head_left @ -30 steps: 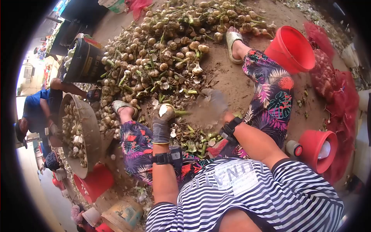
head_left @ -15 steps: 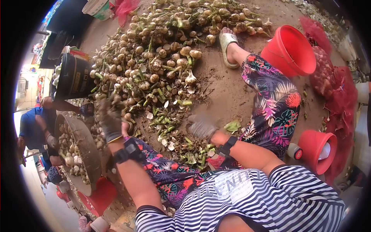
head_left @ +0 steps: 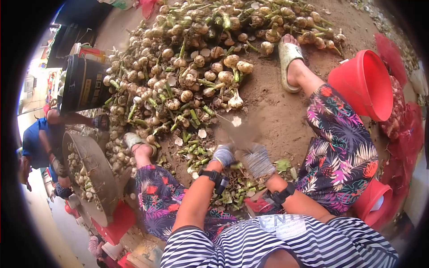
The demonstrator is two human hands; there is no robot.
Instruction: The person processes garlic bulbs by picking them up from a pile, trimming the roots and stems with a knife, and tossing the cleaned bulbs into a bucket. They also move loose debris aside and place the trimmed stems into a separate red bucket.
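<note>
— Location type?
— Outdoor garlic-sorting yard. Bare dirt ground [head_left: 268, 111], a large garlic heap [head_left: 192, 58], red buckets [head_left: 362, 82], red mesh sacks [head_left: 402, 120], a filled basin [head_left: 89, 172], and another worker [head_left: 38, 138] alongside.

Striped top, floral trousers, work gloves

The person wears a black-and-white striped short-sleeved shirt with faint lettering across the front, and loose dark trousers printed with pink, red and teal leaves. Grey knitted gloves cover the left hand [head_left: 223, 156] and the right hand [head_left: 258, 161]; each wrist carries a black strap with a small dark device. Pale slide sandals are on both feet.
</note>
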